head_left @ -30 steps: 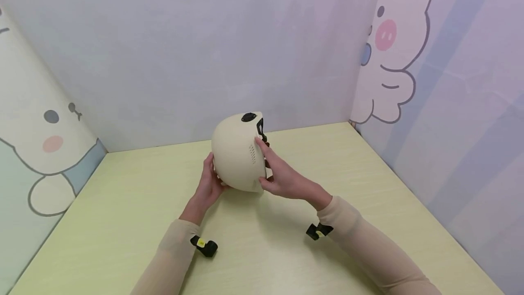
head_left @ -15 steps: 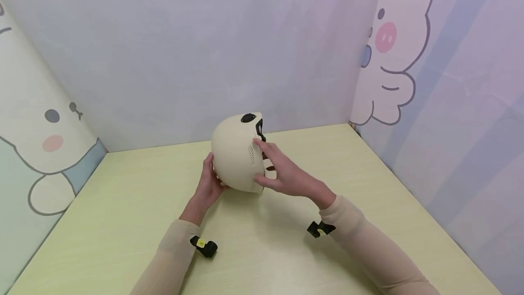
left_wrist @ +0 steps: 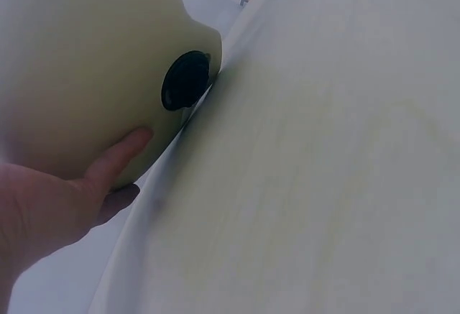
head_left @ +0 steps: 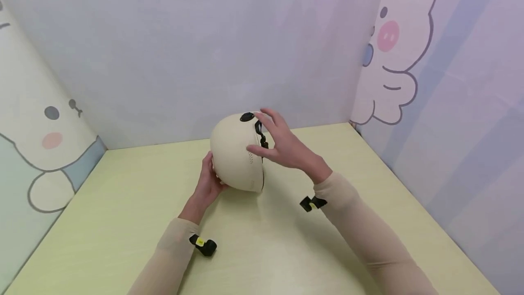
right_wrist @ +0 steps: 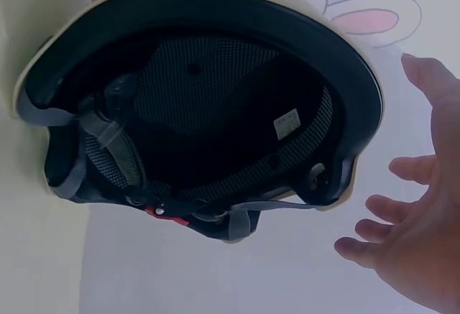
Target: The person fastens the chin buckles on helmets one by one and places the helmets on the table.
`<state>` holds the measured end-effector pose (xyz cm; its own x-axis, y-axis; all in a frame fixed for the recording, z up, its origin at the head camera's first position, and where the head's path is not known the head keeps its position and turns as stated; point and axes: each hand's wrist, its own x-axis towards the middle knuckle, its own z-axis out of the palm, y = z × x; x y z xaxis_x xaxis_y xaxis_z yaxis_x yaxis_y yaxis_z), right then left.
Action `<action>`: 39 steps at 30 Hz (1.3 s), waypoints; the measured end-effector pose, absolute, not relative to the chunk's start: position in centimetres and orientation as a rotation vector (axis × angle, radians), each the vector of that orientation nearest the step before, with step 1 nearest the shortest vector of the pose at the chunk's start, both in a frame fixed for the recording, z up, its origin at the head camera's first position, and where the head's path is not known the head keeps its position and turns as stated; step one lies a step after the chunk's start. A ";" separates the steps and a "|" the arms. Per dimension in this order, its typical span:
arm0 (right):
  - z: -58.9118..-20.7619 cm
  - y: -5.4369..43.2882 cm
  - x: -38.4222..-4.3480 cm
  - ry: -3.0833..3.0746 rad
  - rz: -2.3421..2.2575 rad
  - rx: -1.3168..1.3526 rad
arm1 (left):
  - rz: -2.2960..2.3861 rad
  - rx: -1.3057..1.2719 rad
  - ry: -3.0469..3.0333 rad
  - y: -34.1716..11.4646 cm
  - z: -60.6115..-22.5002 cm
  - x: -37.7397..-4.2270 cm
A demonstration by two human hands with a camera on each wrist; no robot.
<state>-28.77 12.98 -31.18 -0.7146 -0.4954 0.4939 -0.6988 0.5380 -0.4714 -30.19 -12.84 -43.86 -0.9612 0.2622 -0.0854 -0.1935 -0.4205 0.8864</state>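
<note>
A cream helmet (head_left: 233,158) stands tipped on its side on the table, its opening turned to the right. My left hand (head_left: 208,185) holds the shell low on its left side, with the thumb along the shell near a black oval fitting (left_wrist: 186,80) in the left wrist view. My right hand (head_left: 290,144) is beside the upper rim, fingers spread and apart from the shell in the right wrist view. That view shows the dark padded lining (right_wrist: 208,91), a white label (right_wrist: 287,123), grey straps (right_wrist: 108,131) and a red buckle part (right_wrist: 167,215).
The pale yellow table (head_left: 123,213) runs back to a plain light wall (head_left: 184,49). Side walls carry cartoon animals, one at the left (head_left: 53,149) and a pig-nosed one at the right (head_left: 393,81). Each sleeve bears a black wrist camera, such as the left one (head_left: 204,246).
My right hand has come off the helmet's right rim and moved up beside its top edge, fingers spreading. The left hand and the helmet have stayed nearly still.
</note>
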 end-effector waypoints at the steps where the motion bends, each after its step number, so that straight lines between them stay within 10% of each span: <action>1: -30.8 12.7 -29.2 -2.493 0.918 1.001 | 2.435 0.096 1.510 -12.9 -43.9 -30.2; 39: -32.5 14.7 -31.9 -2.622 1.136 0.903 | 2.346 0.244 1.608 -12.2 -43.4 -30.0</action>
<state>-31.90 14.68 -32.49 -0.8088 -0.4700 0.3536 -0.5794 0.5332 -0.6165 -30.01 -12.23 -43.43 -0.9449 0.3267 -0.0220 -0.1384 -0.3376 0.9310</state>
